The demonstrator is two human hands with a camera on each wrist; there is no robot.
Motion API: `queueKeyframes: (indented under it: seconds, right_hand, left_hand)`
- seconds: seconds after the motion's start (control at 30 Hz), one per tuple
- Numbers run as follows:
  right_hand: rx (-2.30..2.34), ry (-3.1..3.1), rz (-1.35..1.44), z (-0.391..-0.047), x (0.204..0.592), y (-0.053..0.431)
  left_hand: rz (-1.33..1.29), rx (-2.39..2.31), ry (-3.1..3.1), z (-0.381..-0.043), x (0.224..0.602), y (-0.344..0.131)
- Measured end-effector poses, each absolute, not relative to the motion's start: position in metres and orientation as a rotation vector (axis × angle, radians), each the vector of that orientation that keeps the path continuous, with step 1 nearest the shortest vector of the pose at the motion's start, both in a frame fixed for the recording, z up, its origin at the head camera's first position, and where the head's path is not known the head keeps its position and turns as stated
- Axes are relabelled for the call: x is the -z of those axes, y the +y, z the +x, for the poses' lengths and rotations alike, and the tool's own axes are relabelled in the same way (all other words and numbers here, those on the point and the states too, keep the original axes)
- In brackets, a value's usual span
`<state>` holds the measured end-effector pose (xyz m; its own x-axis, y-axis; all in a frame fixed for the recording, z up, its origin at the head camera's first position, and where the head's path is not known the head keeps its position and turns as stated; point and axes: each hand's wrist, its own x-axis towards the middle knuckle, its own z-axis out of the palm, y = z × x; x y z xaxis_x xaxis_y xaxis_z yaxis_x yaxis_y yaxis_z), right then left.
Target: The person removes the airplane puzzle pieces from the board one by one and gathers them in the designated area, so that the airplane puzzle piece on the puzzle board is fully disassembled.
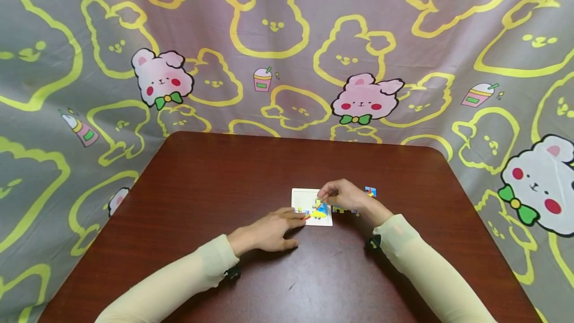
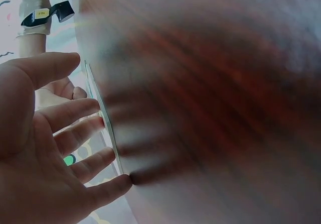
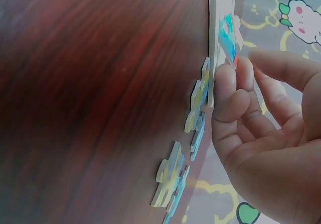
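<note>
The puzzle board [image 1: 302,196] is a flat, off-white panel, any print on its face too small to read. Its lower part carries a bright picture in blue, yellow and red; much of the upper left is bare and pale. It lies flat on the table [image 1: 215,173], between the two hands.

A puzzle piece [image 3: 228,35], mostly light blue with a touch of red at its lower end, stands tilted at the board's face — the curled fingertips of the right hand [image 1: 345,196] pinch it there. The left hand [image 1: 271,228] grasps nothing: its fingers are extended and a little spread, their tips resting at the board's left edge.

Just beside the board on the right lie loose pieces [image 3: 170,176] in blue and yellow, partly hidden by the right forearm in the head view.

Both arms wear cream sleeves [image 1: 430,268] and black wrist straps [image 1: 232,273]; the right one bears a small yellow label [image 2: 42,14] whose marks are too small to read. Behind the table hangs a grey cloth [image 1: 314,9] printed with yellow outlines, pink-cheeked rabbits and drink cups.
</note>
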<state>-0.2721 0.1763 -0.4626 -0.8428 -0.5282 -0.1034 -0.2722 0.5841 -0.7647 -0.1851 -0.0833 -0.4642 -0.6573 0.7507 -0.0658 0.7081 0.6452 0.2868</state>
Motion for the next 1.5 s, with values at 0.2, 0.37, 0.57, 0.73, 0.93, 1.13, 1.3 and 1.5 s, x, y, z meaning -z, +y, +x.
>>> queueKeyframes:
  seconds: [0.2, 0.37, 0.57, 0.73, 0.93, 1.13, 1.3, 1.5]
  right_hand:
    - [1.101, 2.497, -0.658, -0.274, 0.466, 0.176]
    - [1.098, 2.495, -0.68, -0.274, 0.467, 0.176]
    - [1.115, 2.483, -0.654, -0.274, 0.466, 0.177]
    - [1.158, 2.457, -0.619, -0.275, 0.466, 0.18]
    - [1.204, 2.428, -0.628, -0.275, 0.468, 0.183]
    - [1.21, 2.432, -0.596, -0.275, 0.467, 0.185]
    - [1.196, 2.442, -0.6, -0.275, 0.468, 0.189]
    - [1.184, 2.45, -0.594, -0.275, 0.469, 0.193]
  left_hand:
    - [1.199, -0.353, 2.683, -0.185, 0.465, -0.084]
    - [1.197, -0.353, 2.688, -0.185, 0.465, -0.084]
    - [1.196, -0.36, 2.681, -0.185, 0.466, -0.085]
    - [1.198, -0.365, 2.677, -0.185, 0.465, -0.085]
    - [1.227, -0.364, 2.674, -0.186, 0.464, -0.085]
    - [1.267, -0.4, 2.67, -0.189, 0.462, -0.086]
    - [1.262, -0.441, 2.7, -0.196, 0.462, -0.089]
    - [1.135, -0.461, 2.758, -0.204, 0.462, -0.093]
